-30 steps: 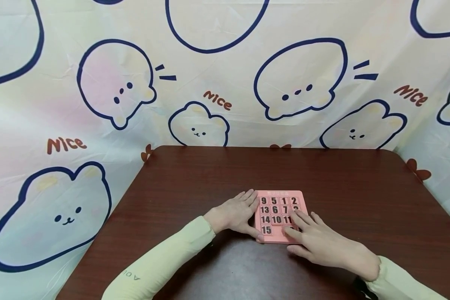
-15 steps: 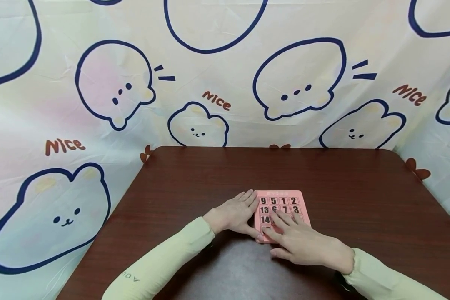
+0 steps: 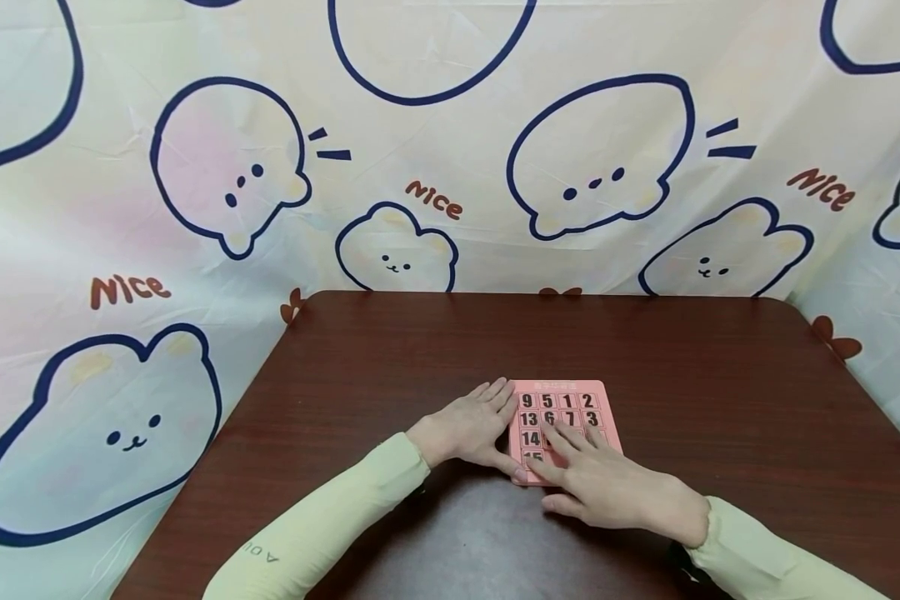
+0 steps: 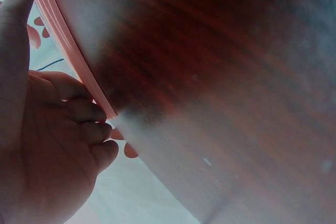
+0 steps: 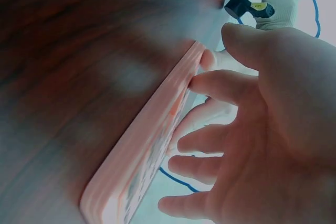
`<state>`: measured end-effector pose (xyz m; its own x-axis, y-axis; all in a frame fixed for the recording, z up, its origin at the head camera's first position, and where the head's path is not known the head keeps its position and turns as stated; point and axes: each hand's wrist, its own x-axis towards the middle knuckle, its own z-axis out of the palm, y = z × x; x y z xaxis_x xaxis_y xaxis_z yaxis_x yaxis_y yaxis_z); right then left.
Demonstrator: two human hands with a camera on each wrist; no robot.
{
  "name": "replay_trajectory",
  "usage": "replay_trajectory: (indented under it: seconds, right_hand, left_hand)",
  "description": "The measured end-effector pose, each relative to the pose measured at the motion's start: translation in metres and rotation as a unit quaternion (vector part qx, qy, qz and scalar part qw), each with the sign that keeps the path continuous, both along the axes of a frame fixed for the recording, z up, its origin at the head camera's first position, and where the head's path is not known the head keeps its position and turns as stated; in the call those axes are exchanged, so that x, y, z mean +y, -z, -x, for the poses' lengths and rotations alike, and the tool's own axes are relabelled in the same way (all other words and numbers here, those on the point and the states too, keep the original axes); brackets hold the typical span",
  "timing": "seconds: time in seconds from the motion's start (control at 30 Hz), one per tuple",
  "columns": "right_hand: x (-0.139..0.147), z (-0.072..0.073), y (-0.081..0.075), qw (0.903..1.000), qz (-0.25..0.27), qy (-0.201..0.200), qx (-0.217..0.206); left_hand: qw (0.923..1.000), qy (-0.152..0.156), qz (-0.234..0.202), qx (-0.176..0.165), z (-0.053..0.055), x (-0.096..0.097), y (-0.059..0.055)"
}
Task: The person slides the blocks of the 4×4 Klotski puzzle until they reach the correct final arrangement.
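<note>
A pink number slide puzzle (image 3: pixel 606 408) lies flat on the brown table, with black numerals on its tiles. Along its left side rests my left hand (image 3: pixel 468 425), fingers stretched along the edge and thumb at the near left corner. In the left wrist view, its fingertips meet the puzzle's pink rim (image 4: pixel 73 59). My right hand (image 3: pixel 615 487) reaches over the lower part with spread fingers, its index fingertip (image 5: pixel 198 83) at the 15 tile (image 3: pixel 534 457). The right hand hides most of the two lower rows; 9, 5, 1, 2 show across the top row.
The dark wooden table (image 3: pixel 390 350) stretches out around the puzzle, its far edge meeting a cloth backdrop (image 3: pixel 480 133) with cartoon bears. Pale green sleeves (image 3: pixel 322 521) cover both forearms. A dark strap with a small device (image 5: pixel 241 8) sits at the left wrist.
My right hand has moved left across the puzzle, from its lower right part to the 15 tile, and then stayed there. The left hand and the puzzle have kept their place.
</note>
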<state>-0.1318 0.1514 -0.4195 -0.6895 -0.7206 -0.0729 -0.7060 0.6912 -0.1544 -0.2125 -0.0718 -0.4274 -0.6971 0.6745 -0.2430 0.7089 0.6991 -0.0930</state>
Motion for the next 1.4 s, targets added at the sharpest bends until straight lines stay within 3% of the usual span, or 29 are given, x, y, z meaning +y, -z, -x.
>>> replay_trajectory:
  seconds: [0.37, 0.57, 0.73, 1.1, 1.4]
  right_hand:
    - [0.02, 0.001, 0.004, 0.9997, 0.003, 0.022, 0.003]
    - [0.028, -0.002, 0.005, 0.9994, 0.007, 0.022, 0.026]
    - [0.024, -0.002, 0.001, 0.9997, 0.009, 0.023, 0.007]
    - [0.005, 0.024, -0.011, 0.9997, -0.007, 0.022, 0.007]
    - [0.0, 0.036, -0.005, 0.9989, -0.014, 0.036, -0.025]
  left_hand:
    - [0.9999, -0.008, -0.004, -0.006, 0.0, 0.0, 0.001]
    - [1.0, -0.004, -0.008, 0.001, -0.002, -0.001, 0.001]
    - [1.0, -0.002, -0.009, -0.001, -0.003, -0.003, 0.0]
    - [0.9999, -0.006, -0.009, -0.008, -0.002, -0.002, 0.001]
    - [1.0, -0.003, -0.005, -0.005, -0.001, 0.0, 0.0]
